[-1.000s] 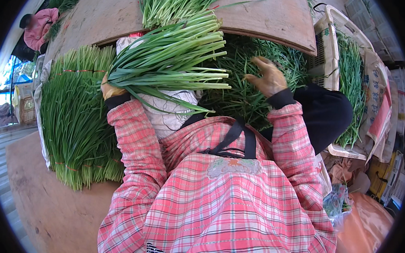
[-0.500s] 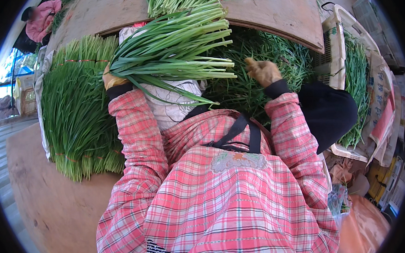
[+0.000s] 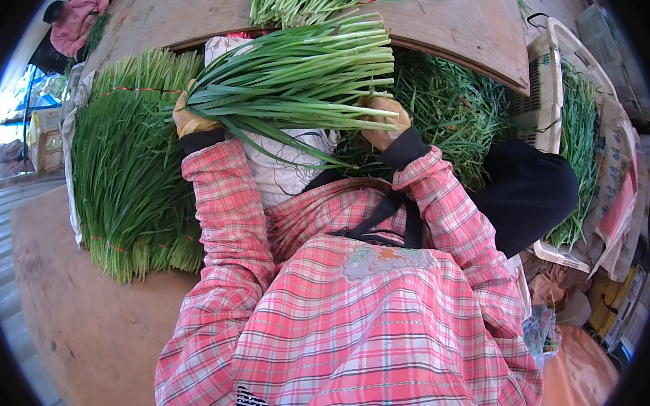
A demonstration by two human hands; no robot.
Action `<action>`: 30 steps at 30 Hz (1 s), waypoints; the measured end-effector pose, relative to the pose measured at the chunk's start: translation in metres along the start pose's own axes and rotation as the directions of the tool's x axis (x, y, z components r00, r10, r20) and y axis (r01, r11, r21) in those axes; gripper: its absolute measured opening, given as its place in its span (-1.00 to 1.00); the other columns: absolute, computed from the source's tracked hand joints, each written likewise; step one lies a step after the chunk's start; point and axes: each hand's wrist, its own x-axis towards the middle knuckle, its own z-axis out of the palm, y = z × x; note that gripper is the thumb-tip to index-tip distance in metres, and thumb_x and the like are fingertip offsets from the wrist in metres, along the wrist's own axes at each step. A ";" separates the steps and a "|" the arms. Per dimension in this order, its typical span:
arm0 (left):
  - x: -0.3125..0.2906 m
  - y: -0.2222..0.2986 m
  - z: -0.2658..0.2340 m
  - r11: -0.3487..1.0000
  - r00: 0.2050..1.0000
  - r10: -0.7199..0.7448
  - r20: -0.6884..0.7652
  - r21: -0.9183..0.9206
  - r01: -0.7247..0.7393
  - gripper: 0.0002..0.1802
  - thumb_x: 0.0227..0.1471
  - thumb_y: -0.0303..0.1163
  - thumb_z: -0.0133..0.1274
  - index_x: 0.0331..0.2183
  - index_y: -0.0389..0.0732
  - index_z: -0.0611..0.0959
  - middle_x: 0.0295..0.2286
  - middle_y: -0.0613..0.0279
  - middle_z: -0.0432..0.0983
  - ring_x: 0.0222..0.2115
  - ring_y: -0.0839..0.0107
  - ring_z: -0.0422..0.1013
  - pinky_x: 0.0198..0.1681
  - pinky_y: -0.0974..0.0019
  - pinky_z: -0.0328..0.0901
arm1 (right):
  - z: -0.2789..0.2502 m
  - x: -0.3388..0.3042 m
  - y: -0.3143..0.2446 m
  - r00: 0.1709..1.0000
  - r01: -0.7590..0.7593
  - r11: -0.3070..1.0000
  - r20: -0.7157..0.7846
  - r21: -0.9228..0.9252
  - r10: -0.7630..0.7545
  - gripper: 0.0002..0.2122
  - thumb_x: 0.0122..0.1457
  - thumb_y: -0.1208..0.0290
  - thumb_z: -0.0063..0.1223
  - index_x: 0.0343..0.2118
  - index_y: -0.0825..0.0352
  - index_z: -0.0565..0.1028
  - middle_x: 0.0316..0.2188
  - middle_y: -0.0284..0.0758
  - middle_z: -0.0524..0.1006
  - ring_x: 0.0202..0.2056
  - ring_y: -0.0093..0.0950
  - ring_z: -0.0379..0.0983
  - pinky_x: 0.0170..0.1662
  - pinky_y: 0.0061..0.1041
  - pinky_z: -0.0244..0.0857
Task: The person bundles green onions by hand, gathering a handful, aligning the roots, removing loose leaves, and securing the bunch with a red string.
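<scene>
A loose bunch of garlic chives (image 3: 302, 77) lies across in front of me, with its pale stem ends to the right and its flat green leaves to the left. My left hand (image 3: 194, 120), in a tan glove, is closed round the leafy end. At the stem end is my right hand (image 3: 385, 124), gloved too, its fingers closed on the lower stems and partly hidden by them. A few leaves droop below the bunch over a white cloth (image 3: 257, 171) on my lap.
Tied bundles of garlic chives (image 3: 124, 170) are stacked at my left. More stems (image 3: 299, 3) lie on the wooden board (image 3: 459, 26) ahead. Loose green leaves (image 3: 455, 99) pile up beyond my right hand. A pale plastic crate (image 3: 548, 90) stands right; a person in pink (image 3: 81, 21) is far left.
My right hand has moved left from beside the bunch onto its stem ends. The left hand keeps hold of the leafy end; the whole view has shifted slightly.
</scene>
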 end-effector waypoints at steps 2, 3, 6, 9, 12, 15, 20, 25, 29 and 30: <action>-0.002 -0.004 0.002 1.000 1.000 0.008 0.025 0.026 -0.008 -0.53 0.07 -0.16 -0.34 -0.15 -0.26 0.49 -0.16 -0.11 0.42 -0.18 -0.09 0.35 -0.08 -0.19 0.22 | 0.003 -0.010 0.025 0.992 -0.113 0.978 0.027 -0.175 0.120 -0.90 -0.09 0.39 0.00 -0.58 0.29 0.48 -0.59 -0.17 0.46 -0.49 -0.19 0.43 -0.45 -0.34 0.34; 0.000 -0.006 0.011 0.999 0.998 0.007 0.055 0.037 -0.010 -0.53 0.07 -0.16 -0.33 -0.16 -0.25 0.49 -0.17 -0.11 0.43 -0.19 -0.09 0.35 -0.08 -0.19 0.22 | 0.014 -0.025 0.055 0.975 -0.220 0.953 -0.065 -0.207 0.211 -0.86 -0.10 0.35 0.03 -0.61 0.32 0.47 -0.58 -0.17 0.47 -0.47 -0.22 0.46 -0.45 -0.34 0.35; -0.004 0.000 0.012 0.983 0.997 -0.075 -0.030 -0.168 0.069 -0.52 0.07 -0.17 -0.34 -0.15 -0.28 0.49 -0.15 -0.11 0.42 -0.17 -0.08 0.35 -0.06 -0.17 0.21 | -0.041 -0.040 0.059 0.816 -0.463 0.700 0.048 -0.544 0.576 -0.90 -0.08 0.41 0.02 -0.58 0.31 0.49 -0.60 -0.20 0.51 -0.52 -0.22 0.50 -0.48 -0.28 0.37; -0.007 0.002 0.014 0.974 0.993 -0.108 -0.053 -0.207 0.094 -0.52 0.07 -0.17 -0.34 -0.15 -0.29 0.49 -0.15 -0.12 0.41 -0.16 -0.08 0.34 -0.05 -0.16 0.21 | -0.078 -0.061 0.067 0.687 -0.359 0.672 0.304 -0.647 0.660 -0.81 -0.09 0.31 0.09 -0.56 0.36 0.54 -0.55 -0.17 0.52 -0.45 -0.24 0.50 -0.41 -0.30 0.38; -0.011 0.007 0.005 0.970 0.990 -0.114 -0.082 -0.223 0.094 -0.51 0.07 -0.18 -0.35 -0.15 -0.30 0.48 -0.14 -0.12 0.41 -0.15 -0.08 0.34 -0.04 -0.15 0.20 | -0.059 -0.042 0.013 0.852 -0.261 0.873 0.326 -0.413 0.409 -0.65 -0.05 0.07 0.09 -0.45 0.31 0.55 -0.40 -0.18 0.53 -0.35 -0.28 0.49 -0.31 -0.31 0.37; -0.005 0.000 0.017 0.957 0.987 -0.147 -0.070 -0.261 0.124 -0.51 0.07 -0.18 -0.35 -0.14 -0.32 0.48 -0.13 -0.13 0.40 -0.14 -0.08 0.33 -0.02 -0.14 0.19 | 0.012 -0.057 -0.006 0.941 -0.286 0.893 0.277 0.348 0.193 -0.47 -0.03 0.07 0.11 -0.05 0.33 0.40 -0.15 -0.07 0.46 -0.10 -0.18 0.40 -0.01 -0.39 0.24; -0.006 -0.002 0.002 0.989 0.996 -0.069 -0.047 -0.135 0.062 -0.50 0.07 -0.18 -0.36 -0.14 -0.34 0.48 -0.12 -0.13 0.39 -0.12 -0.08 0.33 -0.01 -0.13 0.18 | 0.000 -0.050 -0.018 0.793 -0.418 0.888 0.554 0.191 0.254 -0.73 0.03 0.29 0.04 -0.28 0.39 0.49 -0.46 -0.04 0.52 -0.39 -0.18 0.48 -0.30 -0.31 0.31; -0.027 0.003 0.017 0.999 0.996 0.034 -0.081 0.003 -0.034 -0.49 0.10 -0.18 -0.39 -0.14 -0.34 0.47 -0.14 -0.13 0.41 -0.14 -0.08 0.34 -0.02 -0.12 0.19 | -0.042 -0.077 0.026 0.801 -0.508 0.845 0.454 0.167 0.392 -0.77 0.06 0.28 -0.02 -0.46 0.37 0.51 -0.57 -0.09 0.50 -0.46 -0.17 0.48 -0.40 -0.27 0.33; -0.025 0.005 0.016 0.994 0.989 -0.001 -0.145 -0.112 -0.015 -0.49 0.11 -0.19 -0.41 -0.14 -0.35 0.47 -0.15 -0.11 0.41 -0.15 -0.07 0.34 -0.04 -0.11 0.21 | -0.078 -0.068 0.028 0.848 -0.396 0.911 0.335 -0.112 0.410 -0.83 0.02 0.34 -0.01 -0.50 0.31 0.55 -0.57 -0.15 0.52 -0.48 -0.23 0.49 -0.40 -0.32 0.36; -0.021 0.004 0.014 0.990 0.992 -0.007 -0.128 -0.139 -0.011 -0.49 0.11 -0.19 -0.41 -0.14 -0.34 0.47 -0.14 -0.11 0.41 -0.15 -0.07 0.34 -0.04 -0.11 0.20 | -0.086 -0.069 0.037 0.863 -0.381 0.917 0.309 -0.120 0.399 -0.85 0.00 0.36 -0.01 -0.52 0.30 0.56 -0.57 -0.16 0.52 -0.49 -0.23 0.49 -0.40 -0.33 0.37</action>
